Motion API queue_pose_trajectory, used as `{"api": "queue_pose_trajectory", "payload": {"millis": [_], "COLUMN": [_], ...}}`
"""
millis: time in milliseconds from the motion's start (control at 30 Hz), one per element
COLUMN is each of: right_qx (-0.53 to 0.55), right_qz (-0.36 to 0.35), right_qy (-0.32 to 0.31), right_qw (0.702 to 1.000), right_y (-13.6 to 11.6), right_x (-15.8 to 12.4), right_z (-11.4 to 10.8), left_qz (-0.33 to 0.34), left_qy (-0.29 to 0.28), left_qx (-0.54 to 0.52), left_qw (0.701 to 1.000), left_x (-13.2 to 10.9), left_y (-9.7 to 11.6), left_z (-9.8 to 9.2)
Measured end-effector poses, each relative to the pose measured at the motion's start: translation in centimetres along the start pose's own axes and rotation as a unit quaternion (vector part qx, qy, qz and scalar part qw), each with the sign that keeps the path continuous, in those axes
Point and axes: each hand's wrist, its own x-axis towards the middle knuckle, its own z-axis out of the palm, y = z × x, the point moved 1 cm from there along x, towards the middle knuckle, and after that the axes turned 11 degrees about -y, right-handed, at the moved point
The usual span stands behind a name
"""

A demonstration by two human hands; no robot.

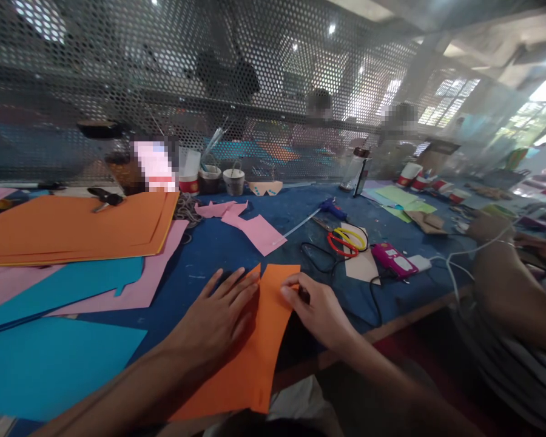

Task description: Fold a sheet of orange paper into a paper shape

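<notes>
An orange sheet of paper [273,321] lies at the table's front edge, its lower part reaching over that edge. A fold or overlapping strip runs along its right side. My left hand [216,315] rests flat on the sheet's left part, fingers stretched out and slightly spread. At the upper right edge of the paper, my right hand [318,309] pinches it between thumb and curled fingers; the other fingertips are partly hidden. Just beyond the hands lies a pink paper piece [261,233].
Orange sheets [73,224] and blue sheets [50,364] lie to the left. Scissors [346,240], a blue glue gun [333,209] and a magenta extension box [394,260] with cables are at right. Cups [233,181] stand behind. Another person's arm [505,279] is far right.
</notes>
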Motion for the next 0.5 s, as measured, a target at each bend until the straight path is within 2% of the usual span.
{"api": "queue_pose_trajectory", "payload": {"millis": [100,200,367,500], "right_qx": [0.051,0.076,0.050,0.016], "right_qz": [0.001,0.003,0.008,0.021], "right_qy": [-0.023,-0.014,0.021,0.030], "right_qw": [0.998,0.997,0.999,0.999], "right_y": [-0.5,-0.6,-0.1,0.5], "right_x": [-0.4,-0.1,1.1,1.3], "right_z": [-0.2,-0.4,-0.9,-0.8], "left_qz": [-0.004,0.002,0.001,0.013], "left_qy": [0.011,0.002,-0.029,-0.023], "left_qx": [0.003,0.004,0.007,0.007], "left_qw": [1.000,1.000,1.000,1.000], "left_x": [0.2,0.6,0.4,-0.7], "left_y": [-0.1,-0.1,0.6,1.6], "left_z": [-0.1,-0.8,-2.0,-1.9]}}
